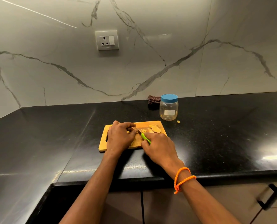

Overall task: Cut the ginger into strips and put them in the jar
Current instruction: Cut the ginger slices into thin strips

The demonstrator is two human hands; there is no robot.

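Fingers of the left hand [120, 136] curl down on a piece of ginger [152, 129], pinning it to the cutting board [103, 147] while the right hand [158, 147] grips the green-handled knife [145, 137], blade angled in beside those fingertips. Cut pieces lie at the board's far right corner. Just beyond stands the jar [168, 109], its blue lid on, so it must be opened before any strips go in.

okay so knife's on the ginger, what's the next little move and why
Probably press the knife down for another cut: the right hand grips its green handle, the left hand pins the ginger on the board, and the jar is still lidded.
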